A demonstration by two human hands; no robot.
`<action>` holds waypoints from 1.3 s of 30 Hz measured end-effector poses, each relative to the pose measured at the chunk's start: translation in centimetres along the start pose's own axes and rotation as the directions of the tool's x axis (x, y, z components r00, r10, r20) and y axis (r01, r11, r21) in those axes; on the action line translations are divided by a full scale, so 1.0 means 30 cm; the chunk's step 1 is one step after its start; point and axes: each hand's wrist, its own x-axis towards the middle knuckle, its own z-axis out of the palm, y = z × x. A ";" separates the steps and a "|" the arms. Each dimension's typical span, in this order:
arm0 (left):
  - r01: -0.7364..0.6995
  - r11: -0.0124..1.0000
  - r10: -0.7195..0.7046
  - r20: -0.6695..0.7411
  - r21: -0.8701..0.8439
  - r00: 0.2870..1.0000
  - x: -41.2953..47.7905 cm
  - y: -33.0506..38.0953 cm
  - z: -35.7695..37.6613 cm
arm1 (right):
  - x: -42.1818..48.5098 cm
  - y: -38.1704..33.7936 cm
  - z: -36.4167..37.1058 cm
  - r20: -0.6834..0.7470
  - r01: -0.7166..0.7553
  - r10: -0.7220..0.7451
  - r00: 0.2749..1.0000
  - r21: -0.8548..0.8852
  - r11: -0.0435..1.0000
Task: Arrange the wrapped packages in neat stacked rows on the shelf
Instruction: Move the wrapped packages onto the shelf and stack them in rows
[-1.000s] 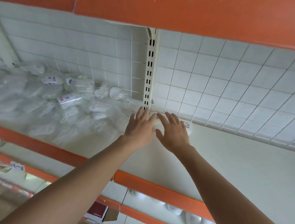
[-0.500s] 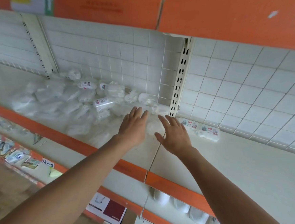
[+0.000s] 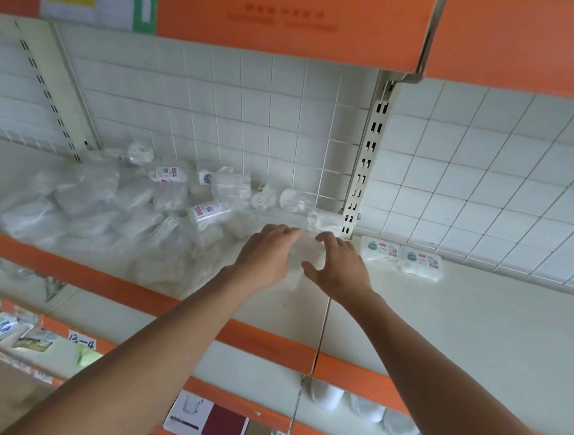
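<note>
Both hands are closing on one clear pack (image 3: pixel 304 258). The left hand (image 3: pixel 267 255) is curling its fingers over the pack's left side. The right hand (image 3: pixel 341 268) is cupping the right side, with its thumb reaching in near the front and its fingers bending over the far end.

The pack is lying on the white shelf (image 3: pixel 475 335), just where two shelf boards are meeting. Its long axis seems to be running roughly from 12 to 6 o'clock, with the near end leaning a little toward 7. The wrap is blurring too much to tell which end is which.

At 9 to 10 o'clock from the hands, a loose pile (image 3: pixel 114 214) of clear packs is sprawling in all directions and reaching up to the left hand. A few are showing red-and-white labels.

At 2 o'clock from the right hand, two flat packs (image 3: pixel 379 250) are sitting side by side, touching, against the wire grid (image 3: pixel 487 185). A slotted post (image 3: pixel 365 161) is standing at 12 o'clock, just beyond the fingertips.
</note>
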 end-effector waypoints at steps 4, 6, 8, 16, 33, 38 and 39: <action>-0.011 1.000 0.011 -0.010 0.001 1.000 0.055 -0.022 -0.005 | 0.002 0.030 -0.023 -0.132 -0.051 0.063 0.989 0.089 0.995; -0.049 0.999 0.049 -0.035 -0.002 0.998 0.105 -0.011 -0.007 | 0.002 0.057 -0.038 -0.177 -0.073 0.089 0.980 0.095 0.993; -0.104 0.995 0.104 -0.049 0.009 0.993 0.164 0.017 0.000 | -0.003 0.085 -0.054 -0.204 -0.104 0.121 0.972 0.091 0.990; -0.183 0.957 0.146 0.171 0.223 0.974 0.359 0.076 0.082 | -0.035 0.172 -0.091 -0.234 -0.226 0.229 0.945 0.037 0.973; -0.215 0.974 0.217 -0.027 0.070 0.976 0.347 0.263 0.041 | -0.168 0.284 -0.193 -0.328 -0.371 0.350 0.877 -0.001 0.929; -0.272 0.948 0.272 -0.023 -0.164 0.962 0.300 0.483 0.109 | -0.325 0.418 -0.293 -0.380 -0.483 0.445 0.811 -0.005 0.876; -0.266 0.936 0.271 -0.014 -0.228 0.963 0.287 0.534 0.126 | -0.364 0.450 -0.314 -0.390 -0.504 0.465 0.795 0.003 0.864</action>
